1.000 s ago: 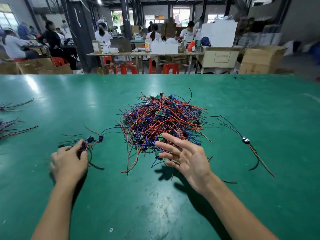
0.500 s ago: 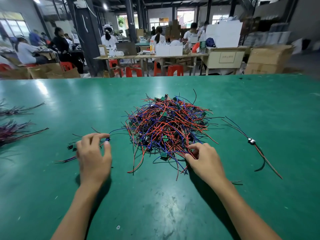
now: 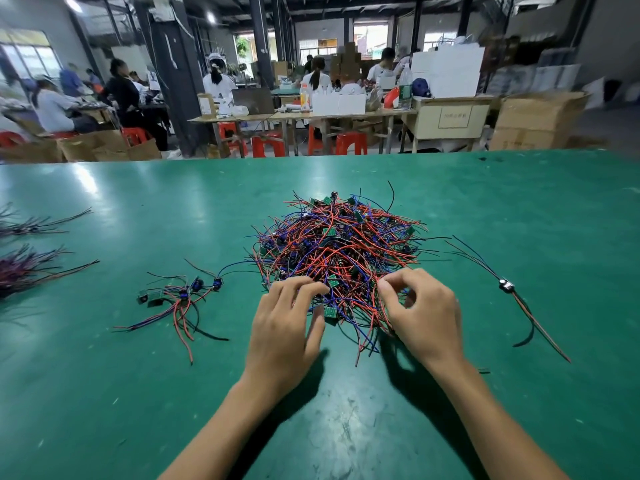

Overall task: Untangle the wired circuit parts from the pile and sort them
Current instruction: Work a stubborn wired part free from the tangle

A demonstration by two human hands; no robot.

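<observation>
A tangled pile of red, blue and black wires [image 3: 341, 247] with small green circuit boards lies mid-table. My right hand [image 3: 424, 315] is at the pile's near right edge, thumb and forefinger pinching red wires. My left hand [image 3: 287, 329] rests at the near left edge with its fingers bent over the wires. Whether it grips any is hidden. A small group of separated wired parts [image 3: 180, 297] lies to the left. A single wired part [image 3: 505, 285] lies to the right.
The green table [image 3: 346, 427] stretches wide around the pile. Two bundles of dark wires [image 3: 24, 268] lie at the far left edge. Beyond the table's far edge are workbenches, red stools, cardboard boxes and seated people.
My left hand has left the small group of parts and moved right to the pile. My right hand has gone from spread fingers to pinching wires at the pile's edge.
</observation>
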